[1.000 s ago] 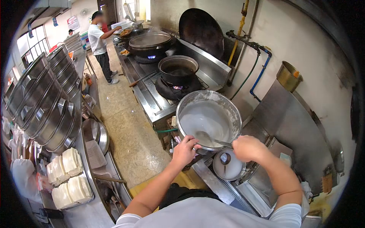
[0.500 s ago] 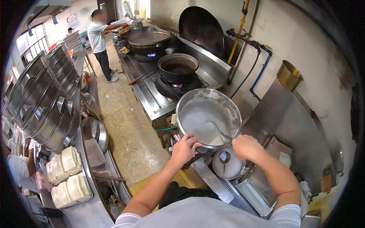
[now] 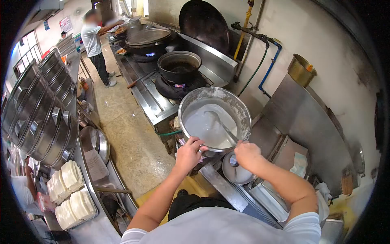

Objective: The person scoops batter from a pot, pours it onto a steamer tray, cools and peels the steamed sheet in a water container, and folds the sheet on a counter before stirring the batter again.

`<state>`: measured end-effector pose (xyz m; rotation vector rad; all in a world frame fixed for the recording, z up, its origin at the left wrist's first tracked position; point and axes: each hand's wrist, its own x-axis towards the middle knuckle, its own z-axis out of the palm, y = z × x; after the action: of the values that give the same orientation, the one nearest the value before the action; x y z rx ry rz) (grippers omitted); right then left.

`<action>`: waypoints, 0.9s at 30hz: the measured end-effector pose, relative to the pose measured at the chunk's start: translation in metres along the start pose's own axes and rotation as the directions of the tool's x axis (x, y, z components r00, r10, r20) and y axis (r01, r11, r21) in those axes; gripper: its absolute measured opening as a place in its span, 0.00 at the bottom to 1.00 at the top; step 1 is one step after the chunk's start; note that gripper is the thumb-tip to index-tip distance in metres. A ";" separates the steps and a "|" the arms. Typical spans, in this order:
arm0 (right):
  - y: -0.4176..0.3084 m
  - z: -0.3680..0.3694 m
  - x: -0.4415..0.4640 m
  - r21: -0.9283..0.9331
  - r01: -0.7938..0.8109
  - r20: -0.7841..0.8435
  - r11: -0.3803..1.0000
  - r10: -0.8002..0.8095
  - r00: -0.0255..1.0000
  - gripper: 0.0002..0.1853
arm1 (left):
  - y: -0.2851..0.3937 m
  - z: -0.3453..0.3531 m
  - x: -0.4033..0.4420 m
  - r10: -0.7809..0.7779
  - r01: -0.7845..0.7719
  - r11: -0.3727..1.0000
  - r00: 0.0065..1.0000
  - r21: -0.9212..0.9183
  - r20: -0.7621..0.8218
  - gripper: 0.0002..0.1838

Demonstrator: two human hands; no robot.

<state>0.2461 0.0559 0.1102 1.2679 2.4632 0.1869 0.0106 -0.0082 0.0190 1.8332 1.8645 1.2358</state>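
A large metal pot (image 3: 245, 106) with a whitish residue on its inner wall holds a milky white liquid (image 3: 199, 127). My left hand (image 3: 190, 154) grips the near left rim, with a bit of pinkish material showing beside the fingers. At the near right rim, my right hand (image 3: 248, 155) is closed around the handle of a ladle (image 3: 228, 133). The ladle slants into the pot, its bowl partly sunk in the liquid. Below the right hand stands a smaller round pan (image 3: 240, 178), with another ladle (image 3: 234, 161) in it, partly hidden.
Beyond the pot are a dark wok (image 3: 178, 67) on a burner and a covered wok (image 3: 147, 37). Stacked steamers (image 3: 40, 118) and wrapped white packs (image 3: 75, 209) occupy the left counter (image 3: 95, 221). A person (image 3: 94, 44) works at the far stove.
The ladle has swept through the liquid toward the pot's far left side, my right hand shifting left with it. My left hand keeps its hold on the rim. The view has shifted slightly.
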 end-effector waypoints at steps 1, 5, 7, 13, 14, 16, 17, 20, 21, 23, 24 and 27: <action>0.007 -0.015 -0.003 0.005 0.020 0.036 1.000 -0.021 0.999 0.12 | -0.001 0.000 0.000 0.005 -0.005 1.000 1.000 -0.001 -0.008 0.12; 0.026 -0.087 -0.009 0.096 0.023 0.321 0.995 -0.052 0.946 0.13 | -0.002 0.006 -0.001 0.010 -0.010 1.000 1.000 -0.001 -0.014 0.13; 0.026 -0.109 -0.006 0.103 0.047 0.405 0.994 -0.086 0.910 0.13 | -0.002 0.006 -0.002 0.007 -0.007 1.000 1.000 -0.002 -0.014 0.13; -0.006 -0.081 -0.011 0.177 0.142 0.260 0.974 -0.185 0.948 0.14 | -0.001 0.006 -0.002 -0.016 0.016 1.000 1.000 -0.017 -0.013 0.15; -0.012 -0.064 -0.012 0.157 0.110 0.178 0.981 -0.138 0.974 0.15 | -0.001 0.005 -0.002 -0.023 0.023 1.000 1.000 -0.016 -0.007 0.15; -0.021 -0.027 -0.005 0.131 0.040 0.007 0.991 -0.041 0.999 0.17 | -0.001 0.003 -0.002 -0.022 0.022 1.000 1.000 -0.008 0.008 0.16; -0.019 -0.017 -0.003 0.093 0.037 -0.019 0.995 -0.036 0.999 0.17 | -0.001 0.001 -0.002 -0.015 0.015 1.000 1.000 -0.001 0.017 0.16; 0.003 -0.003 -0.001 0.031 -0.034 -0.019 0.999 0.035 0.999 0.17 | -0.001 0.001 -0.002 0.028 -0.028 1.000 1.000 0.010 -0.004 0.13; 0.011 -0.011 -0.002 0.031 0.002 0.052 1.000 -0.003 0.999 0.16 | -0.001 0.002 -0.002 0.046 -0.046 0.999 0.999 0.013 -0.018 0.14; 0.028 -0.042 -0.007 0.040 0.072 0.190 0.997 -0.079 0.979 0.14 | -0.004 0.005 -0.002 0.055 -0.055 0.998 0.998 0.009 -0.038 0.14; 0.030 -0.060 -0.008 0.091 0.021 0.220 0.996 -0.041 0.975 0.13 | -0.004 0.006 -0.002 0.059 -0.058 0.998 0.997 0.007 -0.046 0.14; 0.040 -0.095 -0.005 0.115 0.069 0.350 0.991 -0.106 0.931 0.14 | 0.004 -0.002 -0.003 -0.020 0.020 1.000 0.998 -0.008 0.051 0.17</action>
<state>0.2429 0.0801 0.2107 1.1133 2.2293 -0.1803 0.0128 -0.0125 0.0213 1.8199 1.8434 1.1772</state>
